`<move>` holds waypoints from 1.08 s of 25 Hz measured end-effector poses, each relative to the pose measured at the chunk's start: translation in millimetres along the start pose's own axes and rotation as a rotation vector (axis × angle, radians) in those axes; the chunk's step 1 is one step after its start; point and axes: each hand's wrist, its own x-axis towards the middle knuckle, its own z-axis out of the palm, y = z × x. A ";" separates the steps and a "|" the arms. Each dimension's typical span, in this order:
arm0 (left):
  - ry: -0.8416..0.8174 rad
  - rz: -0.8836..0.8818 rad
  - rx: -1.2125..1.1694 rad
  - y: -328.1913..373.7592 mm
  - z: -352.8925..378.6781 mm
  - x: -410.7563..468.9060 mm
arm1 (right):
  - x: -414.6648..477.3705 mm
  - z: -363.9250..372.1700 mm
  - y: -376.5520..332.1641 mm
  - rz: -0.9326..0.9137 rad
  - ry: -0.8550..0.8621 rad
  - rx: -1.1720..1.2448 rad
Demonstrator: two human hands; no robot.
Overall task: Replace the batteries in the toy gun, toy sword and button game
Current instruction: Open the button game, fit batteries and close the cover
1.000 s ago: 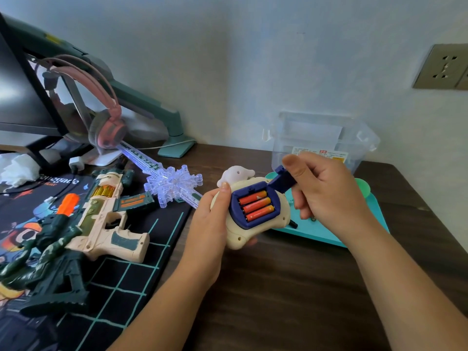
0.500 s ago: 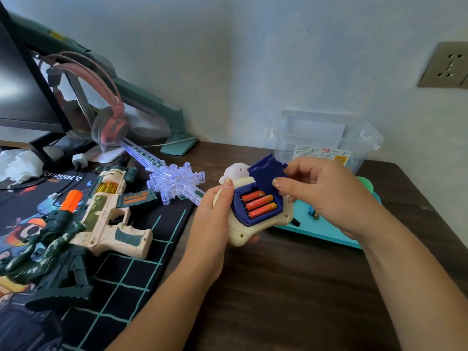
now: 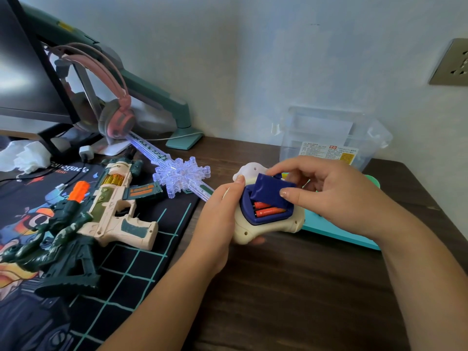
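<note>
My left hand (image 3: 217,221) grips the cream button game (image 3: 268,228), turned so its blue battery bay faces me. Orange batteries (image 3: 269,211) lie in the bay; two of them show. My right hand (image 3: 326,196) holds the blue battery cover (image 3: 272,192) tilted over the upper part of the bay, one edge down in it. The toy gun (image 3: 116,206), cream and dark green with an orange tip, lies on the desk mat to the left. The clear toy sword (image 3: 177,173) with a snowflake guard glows blue behind the gun.
A teal tray (image 3: 339,234) lies under my right hand, and a clear plastic box (image 3: 331,138) stands behind it by the wall. A monitor arm, pink headphones (image 3: 116,117) and crumpled tissue (image 3: 25,155) sit at the left. A black mat (image 3: 121,274) covers the left desk.
My right hand brought the blue cover from beside the game down over the battery bay; it now hides the top battery. The view shifted slightly.
</note>
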 end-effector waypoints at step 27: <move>-0.203 0.118 -0.070 -2.3 -2.9 -8.1 | 10.0 19.7 13.7 -0.032 0.025 0.065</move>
